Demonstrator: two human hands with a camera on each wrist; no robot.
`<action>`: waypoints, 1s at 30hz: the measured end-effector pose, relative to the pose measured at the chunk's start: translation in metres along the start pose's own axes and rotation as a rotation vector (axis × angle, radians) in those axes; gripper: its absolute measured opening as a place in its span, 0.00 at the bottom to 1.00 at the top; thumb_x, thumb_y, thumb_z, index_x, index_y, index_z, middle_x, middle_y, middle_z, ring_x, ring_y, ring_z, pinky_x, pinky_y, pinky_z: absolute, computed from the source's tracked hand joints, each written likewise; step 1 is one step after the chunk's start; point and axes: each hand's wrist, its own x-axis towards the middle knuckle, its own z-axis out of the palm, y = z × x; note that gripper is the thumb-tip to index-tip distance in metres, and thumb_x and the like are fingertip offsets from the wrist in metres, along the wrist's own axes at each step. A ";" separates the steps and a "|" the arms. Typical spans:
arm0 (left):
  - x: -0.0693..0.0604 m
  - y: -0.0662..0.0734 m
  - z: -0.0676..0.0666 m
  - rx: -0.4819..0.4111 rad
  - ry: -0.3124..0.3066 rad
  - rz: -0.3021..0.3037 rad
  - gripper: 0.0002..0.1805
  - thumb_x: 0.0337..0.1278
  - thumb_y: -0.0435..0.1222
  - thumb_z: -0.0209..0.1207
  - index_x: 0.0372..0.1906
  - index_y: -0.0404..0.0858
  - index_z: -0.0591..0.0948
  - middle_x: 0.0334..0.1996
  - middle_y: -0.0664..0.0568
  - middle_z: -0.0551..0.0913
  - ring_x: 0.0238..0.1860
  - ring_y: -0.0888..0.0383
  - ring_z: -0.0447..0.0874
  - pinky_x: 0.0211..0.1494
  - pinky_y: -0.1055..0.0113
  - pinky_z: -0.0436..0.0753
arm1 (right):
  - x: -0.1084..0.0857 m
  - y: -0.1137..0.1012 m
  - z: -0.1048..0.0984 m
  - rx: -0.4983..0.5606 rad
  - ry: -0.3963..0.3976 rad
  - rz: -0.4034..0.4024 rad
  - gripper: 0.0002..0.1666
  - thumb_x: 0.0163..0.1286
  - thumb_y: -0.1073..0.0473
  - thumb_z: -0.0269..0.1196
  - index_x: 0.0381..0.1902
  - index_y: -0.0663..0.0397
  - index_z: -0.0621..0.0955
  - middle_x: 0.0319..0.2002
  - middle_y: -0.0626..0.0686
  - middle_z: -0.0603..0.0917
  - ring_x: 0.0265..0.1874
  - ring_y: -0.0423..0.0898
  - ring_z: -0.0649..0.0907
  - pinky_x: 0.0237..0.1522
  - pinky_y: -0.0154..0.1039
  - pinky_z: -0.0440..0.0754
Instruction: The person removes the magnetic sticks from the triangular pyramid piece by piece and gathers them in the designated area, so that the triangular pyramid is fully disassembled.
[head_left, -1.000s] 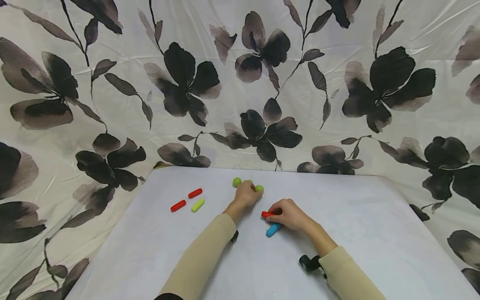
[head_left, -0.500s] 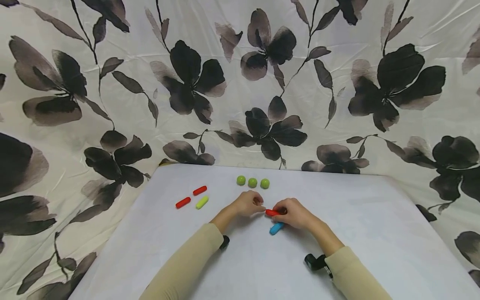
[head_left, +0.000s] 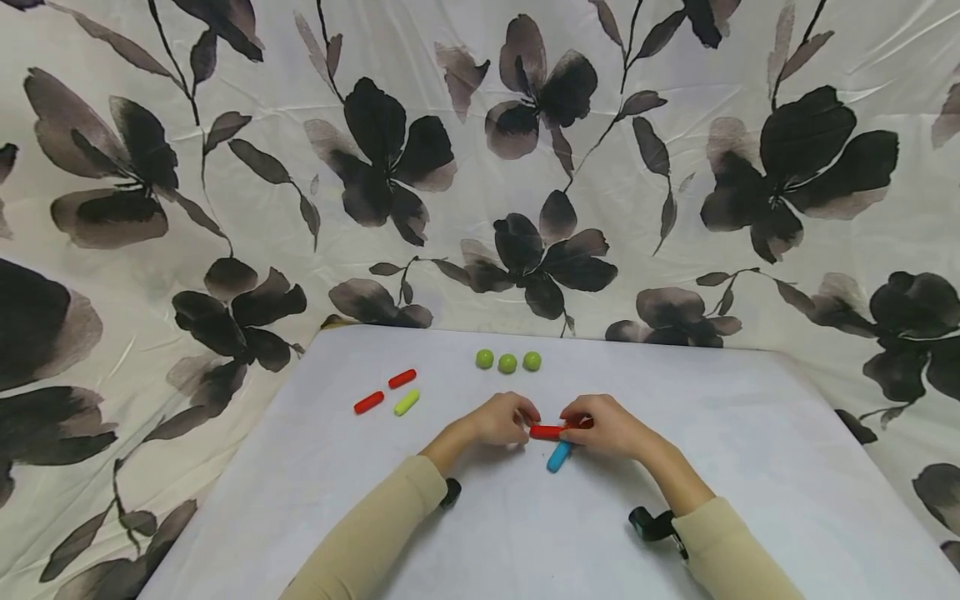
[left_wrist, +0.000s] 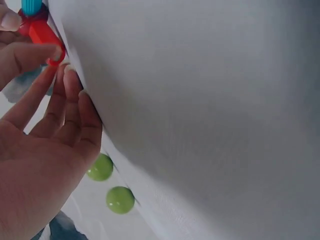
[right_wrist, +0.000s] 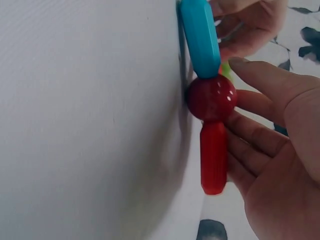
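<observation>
A small assembly of toy building sticks lies between the hands: a blue stick (head_left: 558,457), a red stick (head_left: 545,432) pointing left, and a dark red ball (right_wrist: 212,97) at their joint. In the right wrist view a second red stick (right_wrist: 214,159) extends from the ball, opposite the blue one. My right hand (head_left: 611,427) holds this joint, thumb in front and fingers behind the ball. At the left-pointing stick's free end, my left hand (head_left: 495,418) pinches with thumb and index finger; its other fingers extend beside the table surface.
Three green balls (head_left: 507,363) stand in a row near the back edge of the white table (head_left: 675,417). To the left lie two loose red sticks (head_left: 368,402) and a yellow-green stick (head_left: 407,402). A floral cloth (head_left: 465,200) hangs behind the table.
My left hand has drawn back from the green balls to the red stick's left end, uncovering all three balls. My right hand stays at the assembly, which has turned slightly. The head view has shifted a little.
</observation>
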 end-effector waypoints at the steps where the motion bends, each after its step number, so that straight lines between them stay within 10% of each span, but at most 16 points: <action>1: 0.000 0.001 0.001 0.003 0.002 -0.004 0.18 0.54 0.28 0.68 0.52 0.36 0.85 0.43 0.52 0.85 0.37 0.60 0.76 0.42 0.68 0.76 | -0.002 0.000 -0.002 0.000 0.000 -0.004 0.17 0.68 0.58 0.71 0.50 0.63 0.86 0.41 0.50 0.87 0.40 0.46 0.82 0.47 0.46 0.83; 30: 0.001 0.008 0.009 0.052 0.042 0.018 0.07 0.56 0.35 0.74 0.37 0.37 0.88 0.27 0.56 0.82 0.33 0.63 0.75 0.41 0.71 0.75 | -0.010 0.004 0.000 -0.122 0.012 -0.064 0.17 0.59 0.61 0.77 0.46 0.58 0.88 0.41 0.49 0.89 0.42 0.45 0.83 0.50 0.48 0.84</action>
